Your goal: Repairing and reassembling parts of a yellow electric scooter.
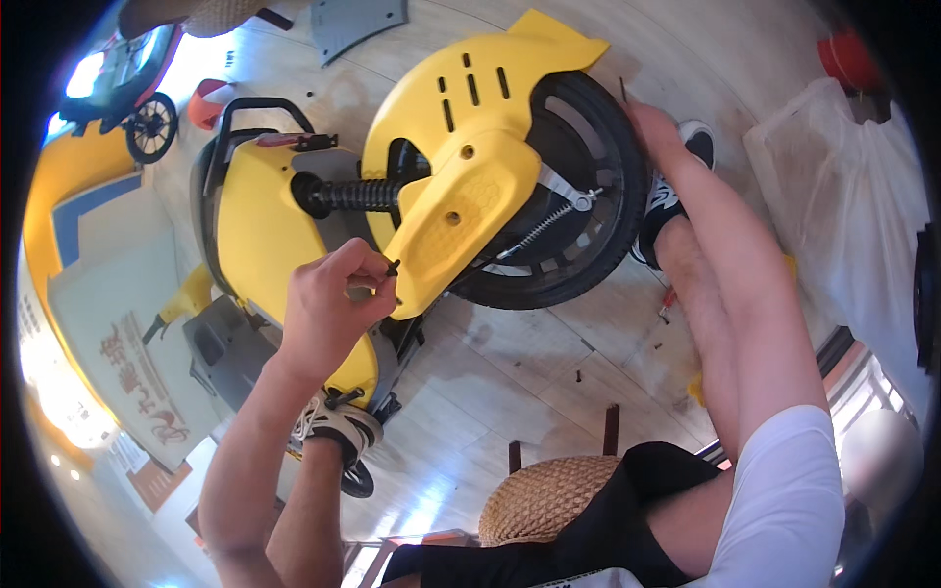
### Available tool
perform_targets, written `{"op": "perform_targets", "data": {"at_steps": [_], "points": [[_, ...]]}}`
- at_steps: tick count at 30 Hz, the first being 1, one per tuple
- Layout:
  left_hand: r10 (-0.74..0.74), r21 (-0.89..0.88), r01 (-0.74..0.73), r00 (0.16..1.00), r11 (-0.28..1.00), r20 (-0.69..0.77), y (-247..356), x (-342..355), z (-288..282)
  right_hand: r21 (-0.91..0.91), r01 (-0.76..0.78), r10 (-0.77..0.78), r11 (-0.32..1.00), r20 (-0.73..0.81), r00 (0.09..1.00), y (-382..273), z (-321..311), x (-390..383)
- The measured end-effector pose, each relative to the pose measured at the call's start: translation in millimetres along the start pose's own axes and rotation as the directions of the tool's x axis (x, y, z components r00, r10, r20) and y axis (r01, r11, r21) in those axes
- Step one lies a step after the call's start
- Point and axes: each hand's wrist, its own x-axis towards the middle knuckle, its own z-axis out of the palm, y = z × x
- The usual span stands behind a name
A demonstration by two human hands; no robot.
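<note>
A yellow electric scooter (257, 220) lies on its side, its rear wheel (619, 186) toward me. A yellow plastic fender cover (475, 191) with slots and two round holes sits over the wheel and swingarm. My left hand (338, 294) is closed, pinching a small black screw (393, 268) between thumb and finger, close by the cover's lower end. Beyond the tyre's right side, my right hand (650, 132) looks closed, with a thin dark piece (621, 90) sticking up from it. Its fingers are mostly hidden. Beside the fender, a black spring shock absorber (358, 194) shows.
Loose screws (578, 375) and a red-handled tool (668, 304) lie on the tiled floor. A woven stool (539, 500) stands by my legs. A grey panel (355, 24) lies at the far side. At right are a clear plastic bag (823, 186) and a red container (851, 61).
</note>
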Motion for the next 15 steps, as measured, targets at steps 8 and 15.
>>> {"op": "perform_targets", "data": {"at_steps": [8, 15], "points": [[-0.009, -0.163, -0.001, 0.998, 0.987, -0.066, 21, -73, -72, -0.234, -0.107, 0.055, 0.966, -0.221, 0.974, 5, -106, -60], [0.223, -0.054, -0.250, 0.928, 0.967, -0.299, 45, -168, -119, -0.271, -0.177, 0.054, 0.946, -0.405, 0.913, -76, -233, -153]]}}
